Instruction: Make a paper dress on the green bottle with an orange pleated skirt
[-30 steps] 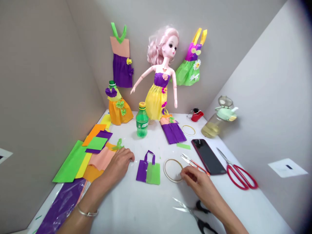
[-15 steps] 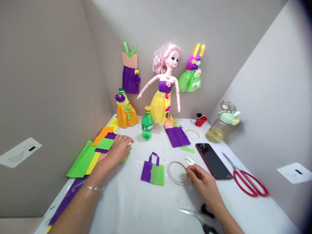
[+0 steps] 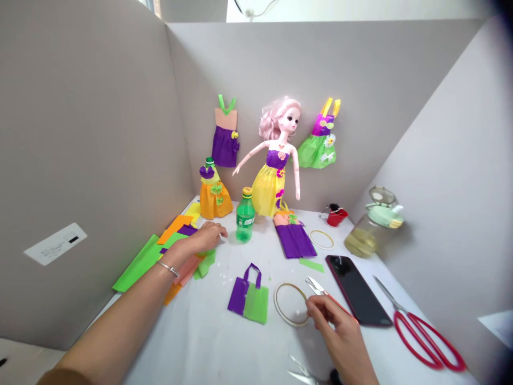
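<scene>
My left hand (image 3: 208,237) reaches over loose fabric pieces at the left, palm down with fingers stretched loosely. A green piece (image 3: 207,264) lies under its edge, and a green bottle (image 3: 245,216) with a yellow cap stands just beyond the fingertips. My right hand (image 3: 339,323) is closed in a pinch at the right rim of a thin gold bangle (image 3: 276,299). Small red-handled scissors (image 3: 316,284) lie beside those fingers, their handle partly behind the hand. Left of the bangle is a small purple and green handbag (image 3: 248,297) with a purple handle.
A doll (image 3: 276,166) stands at the back between two hung dresses. A purple doll dress (image 3: 295,239), a phone (image 3: 358,291), large red-handled scissors (image 3: 420,337) and a lidded jar (image 3: 364,232) occupy the right. Metal-bladed scissors (image 3: 301,372) lie at the near edge.
The view has tilted upward, showing the back panel's top edge. My left hand has shifted slightly right over the fabric pieces, its forearm now covering more of them. My right hand stays at the bangle.
</scene>
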